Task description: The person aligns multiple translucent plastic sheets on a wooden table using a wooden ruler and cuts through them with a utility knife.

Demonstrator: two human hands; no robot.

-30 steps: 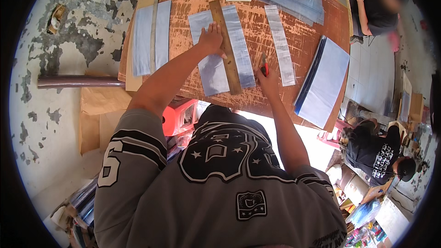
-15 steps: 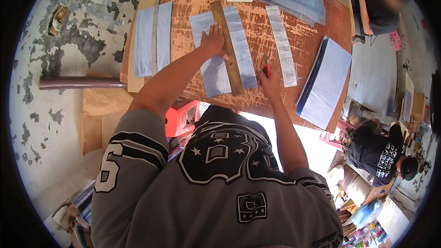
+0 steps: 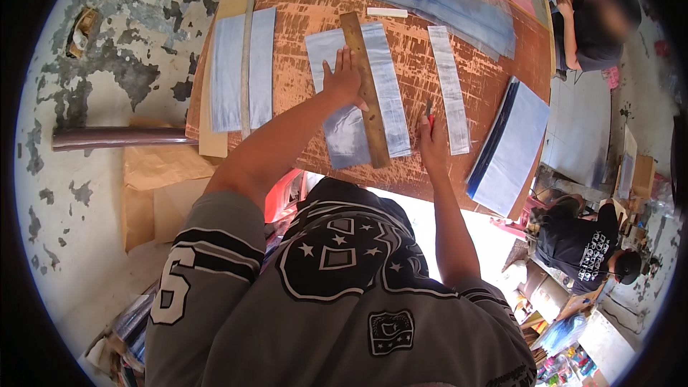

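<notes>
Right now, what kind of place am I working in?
Probably a small workshop for cutting plastic sheet. A worn wooden table holds clear sheets and strips, your left hand presses a wooden ruler on a sheet, and a finished stack lies alongside.

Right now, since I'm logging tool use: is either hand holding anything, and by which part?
The right hand grips a small red-handled tool by its lower end. The left hand holds nothing; it presses flat on the wooden ruler and sheet.
</notes>
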